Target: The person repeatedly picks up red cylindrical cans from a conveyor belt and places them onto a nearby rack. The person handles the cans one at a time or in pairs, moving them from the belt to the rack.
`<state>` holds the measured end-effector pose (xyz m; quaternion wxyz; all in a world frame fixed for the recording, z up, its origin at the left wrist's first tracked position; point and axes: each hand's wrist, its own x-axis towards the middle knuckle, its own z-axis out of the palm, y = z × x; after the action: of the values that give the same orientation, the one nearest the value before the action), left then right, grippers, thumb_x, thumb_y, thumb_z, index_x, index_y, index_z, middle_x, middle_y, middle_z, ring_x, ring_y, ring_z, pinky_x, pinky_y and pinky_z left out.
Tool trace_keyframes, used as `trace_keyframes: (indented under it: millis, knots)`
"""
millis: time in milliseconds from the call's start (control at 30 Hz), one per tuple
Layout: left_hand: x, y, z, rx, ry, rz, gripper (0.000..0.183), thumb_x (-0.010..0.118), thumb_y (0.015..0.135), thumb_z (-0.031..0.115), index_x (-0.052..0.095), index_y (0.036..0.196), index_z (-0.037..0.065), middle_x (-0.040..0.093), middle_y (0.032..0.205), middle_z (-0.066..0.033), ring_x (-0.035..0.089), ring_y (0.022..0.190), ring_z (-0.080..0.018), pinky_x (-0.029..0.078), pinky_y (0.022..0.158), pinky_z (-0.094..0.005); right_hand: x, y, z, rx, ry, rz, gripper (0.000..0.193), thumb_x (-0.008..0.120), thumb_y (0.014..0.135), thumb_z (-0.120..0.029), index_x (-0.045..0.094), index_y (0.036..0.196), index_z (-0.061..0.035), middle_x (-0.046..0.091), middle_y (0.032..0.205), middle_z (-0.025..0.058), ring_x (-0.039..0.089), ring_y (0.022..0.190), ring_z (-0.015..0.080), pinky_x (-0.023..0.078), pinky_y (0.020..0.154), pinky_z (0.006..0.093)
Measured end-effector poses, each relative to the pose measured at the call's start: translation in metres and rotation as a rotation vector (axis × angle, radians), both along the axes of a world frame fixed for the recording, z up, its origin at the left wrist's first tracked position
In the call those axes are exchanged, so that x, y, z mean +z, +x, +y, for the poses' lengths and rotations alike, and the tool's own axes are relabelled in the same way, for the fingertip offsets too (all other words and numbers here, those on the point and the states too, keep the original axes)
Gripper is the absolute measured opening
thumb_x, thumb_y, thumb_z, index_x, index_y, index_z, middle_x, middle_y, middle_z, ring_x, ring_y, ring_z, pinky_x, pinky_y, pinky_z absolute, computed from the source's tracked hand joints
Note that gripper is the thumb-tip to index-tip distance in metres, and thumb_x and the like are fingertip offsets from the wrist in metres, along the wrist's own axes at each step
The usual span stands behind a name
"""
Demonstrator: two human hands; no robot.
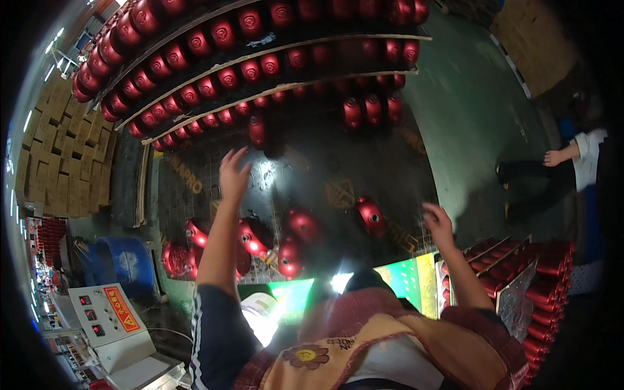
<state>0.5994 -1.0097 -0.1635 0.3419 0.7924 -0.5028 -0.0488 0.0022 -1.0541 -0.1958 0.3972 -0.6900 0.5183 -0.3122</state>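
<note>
My left hand (234,174) reaches forward over a dark board (312,166), fingers spread and nothing in them. Just beyond its fingertips stands a glossy red metal cylinder (257,131) with rounded ends; a small gap lies between them. My right hand (439,224) hovers at the board's right edge, fingers loosely stretched and apart, holding nothing. The nearest piece to it is a tipped red cylinder (371,217) with a dark round opening. Several more red cylinders (290,257) lie scattered along the near edge, some partly hidden behind my left forearm.
Tiers of red cylinders (224,36) rise at the back, parted by thin boards (273,47). Cartons (62,153) are stacked at the left, near a blue drum (127,263) and a control box (107,318). More red cylinders (546,279) stand at right; another person (582,156) is beyond.
</note>
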Motion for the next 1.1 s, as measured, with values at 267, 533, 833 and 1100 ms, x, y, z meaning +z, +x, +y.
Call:
trace_keyframes:
  millis: [267,533,833,1100]
  knots:
    - [-0.097,0.017,-0.164,0.107,0.121,-0.105,0.056,0.077,0.079,0.017,0.060,0.130,0.036,0.034,0.151,-0.0178,0.046,0.123,-0.0488,0.047,0.101,-0.0539,-0.005,-0.019,0.029,-0.077,0.001,0.236,0.042,0.063,0.086,0.005,0.063,0.126,-0.0072,0.057,0.117,0.0094,0.060,0.103,0.0193,0.050,0.090,0.0290]
    - [-0.023,-0.009,-0.034,-0.063,-0.139,0.181,0.060,0.076,0.075,0.006,0.064,0.133,0.018,0.049,0.144,-0.0186,0.041,0.138,-0.0332,0.033,0.114,-0.0409,-0.004,0.120,-0.212,-0.097,-0.418,0.310,0.057,0.070,0.086,-0.018,0.053,0.141,-0.0267,0.044,0.142,0.0259,0.042,0.131,0.0454,0.038,0.109,0.0499]
    - [0.095,-0.144,0.243,0.522,-0.514,0.844,0.069,0.071,0.080,0.004,0.045,0.143,-0.007,0.050,0.143,-0.0149,0.052,0.128,-0.0246,0.040,0.109,-0.0366,-0.075,0.187,-0.363,0.080,-0.536,0.232,0.051,0.057,0.088,-0.013,0.056,0.139,-0.0187,0.064,0.125,0.0171,0.061,0.109,0.0367,0.049,0.096,0.0467]
    - [0.108,-0.240,0.362,0.846,-0.914,1.117,0.075,0.077,0.080,0.004,0.045,0.147,0.005,0.061,0.133,-0.0106,0.059,0.119,-0.0212,0.043,0.107,-0.0359,-0.103,0.044,-0.413,-0.084,-0.444,0.231,0.049,0.063,0.094,-0.018,0.053,0.141,-0.0060,0.058,0.137,0.0201,0.058,0.121,0.0328,0.047,0.103,0.0442]
